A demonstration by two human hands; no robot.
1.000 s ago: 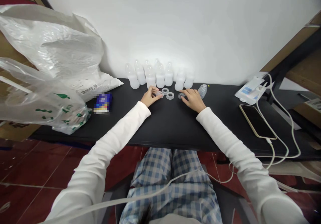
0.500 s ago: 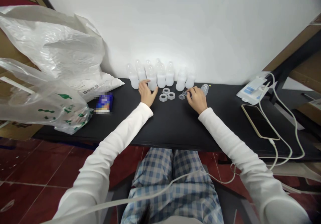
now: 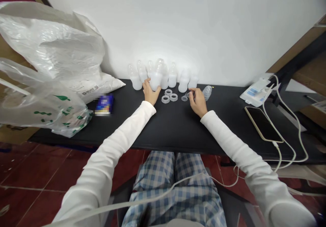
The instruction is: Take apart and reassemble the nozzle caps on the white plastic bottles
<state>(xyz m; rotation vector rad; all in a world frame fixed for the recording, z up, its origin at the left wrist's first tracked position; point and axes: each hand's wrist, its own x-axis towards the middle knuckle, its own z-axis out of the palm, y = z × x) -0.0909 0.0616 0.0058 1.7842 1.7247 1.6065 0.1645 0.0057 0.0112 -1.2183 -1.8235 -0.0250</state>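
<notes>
A row of several small translucent white bottles (image 3: 173, 78) stands against the wall at the back of the black table (image 3: 178, 125). My left hand (image 3: 150, 93) is wrapped round one bottle (image 3: 155, 78) in that row. Clear plastic rings (image 3: 174, 97) lie on the table between my hands. My right hand (image 3: 197, 99) rests with fingers curled, pinching a small clear part (image 3: 188, 94), next to a clear teat (image 3: 184, 98) and a clear cap (image 3: 206, 92) lying on its side.
Large plastic bags (image 3: 48, 67) fill the table's left end, with a small blue packet (image 3: 104, 105) beside them. On the right lie a phone (image 3: 262, 123) on a white cable (image 3: 292, 118) and a white box (image 3: 254, 91). Red floor tiles lie below.
My left hand let go of a ring, reached back to the bottle row and closed on one bottle. My right hand moved slightly back to the small clear part by the cap.
</notes>
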